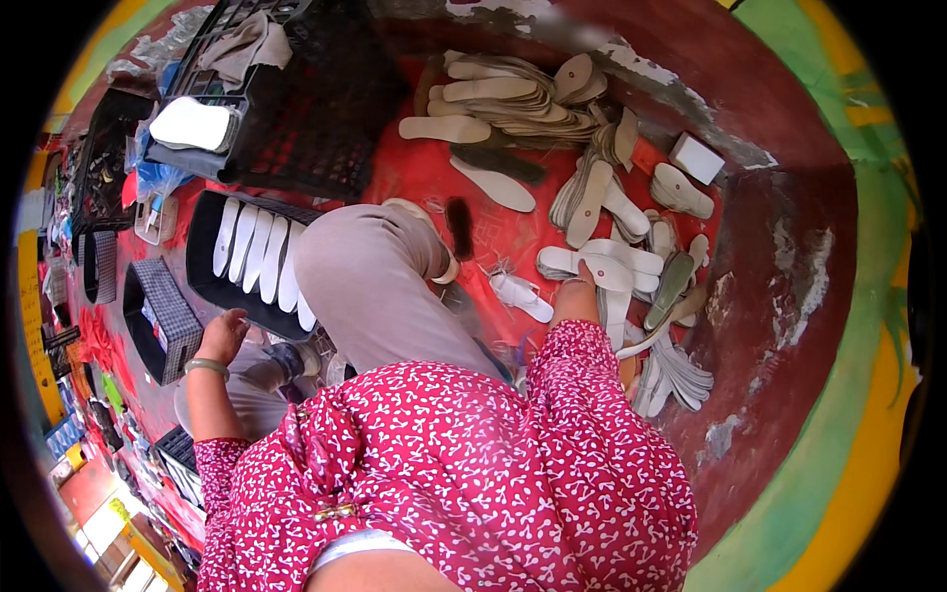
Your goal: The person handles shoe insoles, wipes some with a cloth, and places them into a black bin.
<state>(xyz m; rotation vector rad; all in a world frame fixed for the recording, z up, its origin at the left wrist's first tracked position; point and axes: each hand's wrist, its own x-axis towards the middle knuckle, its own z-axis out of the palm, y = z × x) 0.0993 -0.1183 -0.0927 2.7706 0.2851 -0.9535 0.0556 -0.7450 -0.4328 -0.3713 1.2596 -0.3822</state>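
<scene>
the right hand [582, 279] is stretched out to a stack of white insoles [602, 264] lying on the red floor [414, 168] just ahead of the bent knee [370, 266]. the hand rests on the near end of the stack, but its fingers are hidden behind the wrist and the red patterned sleeve [572, 365], so it cannot be told whether they are apart or closed on an insole.

the left hand [223, 335], with a bangle [205, 367] on its wrist, is lowered beside the near edge of a black tray [202, 247] in which white insoles are stood in a row. its fingers are curled loosely together — whether anything is held in them cannot be told. a small checked box [163, 316] stands just to the left of this hand.

more insoles are scattered over the floor: a fanned beige pile [503, 99] at the far side, single white ones between it and the knee, a dark insole [498, 163] among them, and a spread of thin white pieces [676, 370] near the right hand's side. a small white block [695, 158] lies by the wall, and a black crate [316, 109] — with a white sole on a dark bundle beside it — is set at the far left.
</scene>
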